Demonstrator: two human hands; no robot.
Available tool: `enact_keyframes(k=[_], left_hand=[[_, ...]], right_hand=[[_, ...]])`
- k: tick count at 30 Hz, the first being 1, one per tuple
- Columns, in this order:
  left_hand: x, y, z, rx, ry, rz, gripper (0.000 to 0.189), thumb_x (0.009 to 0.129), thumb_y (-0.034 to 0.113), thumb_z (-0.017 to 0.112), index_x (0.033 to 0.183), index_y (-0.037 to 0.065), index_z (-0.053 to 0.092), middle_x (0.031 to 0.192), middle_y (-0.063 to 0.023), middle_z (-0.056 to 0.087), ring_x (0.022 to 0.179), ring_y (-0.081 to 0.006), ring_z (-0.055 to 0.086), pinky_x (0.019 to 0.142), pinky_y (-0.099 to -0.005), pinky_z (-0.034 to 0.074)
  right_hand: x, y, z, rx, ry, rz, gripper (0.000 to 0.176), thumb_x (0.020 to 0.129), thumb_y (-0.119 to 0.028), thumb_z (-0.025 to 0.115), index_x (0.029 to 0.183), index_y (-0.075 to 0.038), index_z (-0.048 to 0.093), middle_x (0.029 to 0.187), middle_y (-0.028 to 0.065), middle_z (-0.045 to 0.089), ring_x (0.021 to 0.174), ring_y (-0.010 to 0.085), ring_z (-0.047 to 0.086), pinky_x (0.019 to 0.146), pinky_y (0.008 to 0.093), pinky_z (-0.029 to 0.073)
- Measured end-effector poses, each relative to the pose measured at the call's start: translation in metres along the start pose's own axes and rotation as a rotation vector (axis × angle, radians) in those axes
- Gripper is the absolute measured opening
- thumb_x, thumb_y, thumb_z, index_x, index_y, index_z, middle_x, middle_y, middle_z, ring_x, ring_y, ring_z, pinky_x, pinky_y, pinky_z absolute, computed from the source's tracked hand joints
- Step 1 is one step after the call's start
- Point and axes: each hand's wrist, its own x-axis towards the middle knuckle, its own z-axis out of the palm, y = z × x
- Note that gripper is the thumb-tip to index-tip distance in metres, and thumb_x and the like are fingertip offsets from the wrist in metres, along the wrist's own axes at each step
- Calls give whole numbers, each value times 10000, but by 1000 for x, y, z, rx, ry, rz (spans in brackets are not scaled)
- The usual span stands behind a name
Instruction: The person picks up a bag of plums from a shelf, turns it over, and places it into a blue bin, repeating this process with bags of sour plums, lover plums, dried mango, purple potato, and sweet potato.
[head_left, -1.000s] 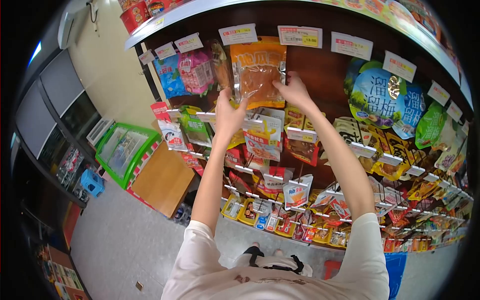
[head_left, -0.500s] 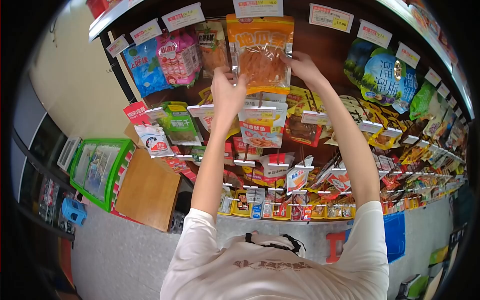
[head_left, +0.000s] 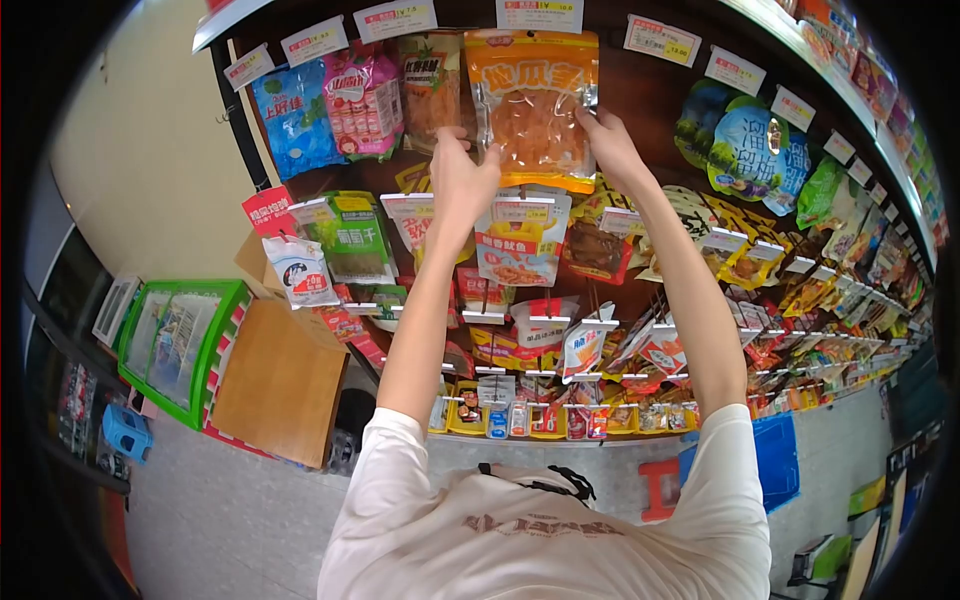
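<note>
While both hands (head_left: pixel 463 185) touch orange pouch (head_left: pixel 534 125), price tag (head_left: pixel 540 15) above, snacks (head_left: pixel 354 237) around

green-framed freezer (head_left: pixel 180 345) beside a wooden surface (head_left: pixel 275 385), blue stool (head_left: pixel 127 433) nearby

Two hands (head_left: pixel 465 182) (head_left: pixel 613 150), one orange bag (head_left: pixel 533 125) and one freezer (head_left: pixel 178 345) show.

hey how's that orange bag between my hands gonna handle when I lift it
The orange bag will probably flex, since it's a thin pouch. Its glossy, light-catching film may feel slippery. The contents filling its window might stiffen it somewhat.
</note>
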Motion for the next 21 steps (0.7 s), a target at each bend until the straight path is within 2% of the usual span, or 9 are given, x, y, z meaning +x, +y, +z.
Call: enact_keyframes(k=[2,6,8,9,11,18,21], left_hand=[[-1,1,1,-34,9,26,624,833,301,758,1238,-97,499,1137,-257,642,1048,-334,641,917,-414,510],[-1,1,4,-82,9,9,645,840,321,763,1235,-115,500,1134,-250,646,998,-288,659,872,-380,530],[-1,2,5,-332,-75,-7,666,840,331,775,1233,-131,502,1118,-241,648,947,-232,667,814,-334,544],[-2,4,4,-331,-78,-9,666,840,331,775,1233,-131,502,1118,-241,648,947,-232,667,814,-334,544],[-3,9,1,-332,-91,-24,676,830,306,795,1247,-135,497,1096,-227,651,919,-196,665,788,-303,544],[3,7,6,-449,-174,-111,725,805,262,826,1294,-128,457,1054,-195,661,875,-178,657,755,-285,535],[5,7,5,-493,-232,-119,661,824,219,811,1281,-106,461,1017,-163,673,853,-146,642,735,-270,519]], right_hand=[[-3,-1,-2,165,37,12,426,1044,-256,492,1334,57,493,1237,117,616,1112,165,568,985,333,431],[-21,-20,0,181,46,10,432,1041,-254,474,1317,77,500,1204,150,625,1078,191,597,935,339,466],[-22,-21,0,183,48,25,428,1041,-252,474,1311,78,503,1194,146,628,1064,188,599,927,338,469],[-22,-21,-1,186,51,34,423,1042,-250,473,1306,79,507,1185,143,631,1050,185,602,918,338,472],[-20,-21,-2,184,53,33,421,1043,-250,474,1299,82,509,1177,141,632,1042,182,601,914,336,472],[-19,-24,1,196,93,-12,416,1046,-242,470,1285,96,508,1170,149,635,1039,184,610,910,336,481],[-14,-19,2,226,90,13,406,1048,-233,465,1281,96,511,1177,150,634,1043,187,613,906,339,487]])
